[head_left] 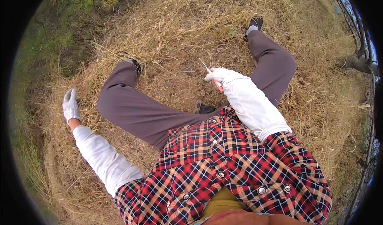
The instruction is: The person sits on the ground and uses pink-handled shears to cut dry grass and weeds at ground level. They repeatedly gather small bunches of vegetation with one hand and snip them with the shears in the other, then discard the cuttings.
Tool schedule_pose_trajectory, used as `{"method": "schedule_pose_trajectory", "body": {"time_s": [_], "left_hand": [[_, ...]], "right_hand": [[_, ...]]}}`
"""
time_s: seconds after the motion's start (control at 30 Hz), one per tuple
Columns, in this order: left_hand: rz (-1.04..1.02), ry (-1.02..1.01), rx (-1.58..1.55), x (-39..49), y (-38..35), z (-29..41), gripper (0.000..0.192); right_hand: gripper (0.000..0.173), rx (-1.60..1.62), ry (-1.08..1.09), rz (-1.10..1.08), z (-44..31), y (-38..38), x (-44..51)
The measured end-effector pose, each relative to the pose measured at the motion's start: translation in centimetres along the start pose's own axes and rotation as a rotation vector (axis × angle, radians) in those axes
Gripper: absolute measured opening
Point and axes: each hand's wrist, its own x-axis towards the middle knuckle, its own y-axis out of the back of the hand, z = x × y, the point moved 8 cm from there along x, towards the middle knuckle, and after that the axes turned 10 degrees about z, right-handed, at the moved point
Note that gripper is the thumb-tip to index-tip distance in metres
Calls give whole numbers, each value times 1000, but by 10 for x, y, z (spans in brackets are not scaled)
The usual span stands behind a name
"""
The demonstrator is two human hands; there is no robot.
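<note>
My right hand [217, 75], in a white knitted glove, is closed around a tool with a red handle [219, 87]. A thin pale pointed part [205, 65] sticks out past the fingers, over the bare soil between my legs; the kind of tool is unclear. On the far left, my left hand [71, 105], also gloved, is raised beside dry grass. Its fingers are extended and nothing shows in them. Between my thighs, a dark object [206, 109] with a flat brown strip [197, 106] lies on the ground, partly hidden by my trousers.
Dry straw-coloured grass [191, 18] surrounds my spread legs. A green bush [68, 36] grows at the upper left. At the right edge stand bare dark branches [357, 64]. My shod feet rest on the grass ahead, left and right.
</note>
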Motion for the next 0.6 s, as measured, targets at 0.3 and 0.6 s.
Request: {"method": "schedule_pose_trajectory", "body": {"time_s": [0.3, 0.6], "left_hand": [[25, -102, -19, -5, 20, -3, 40], [-36, -170, 22, -8, 0, 44, 42]], "right_hand": [[50, -36, 191, 97, -37, 21, 9], [56, -246, 419, -211, -116, -34, -23]]}}
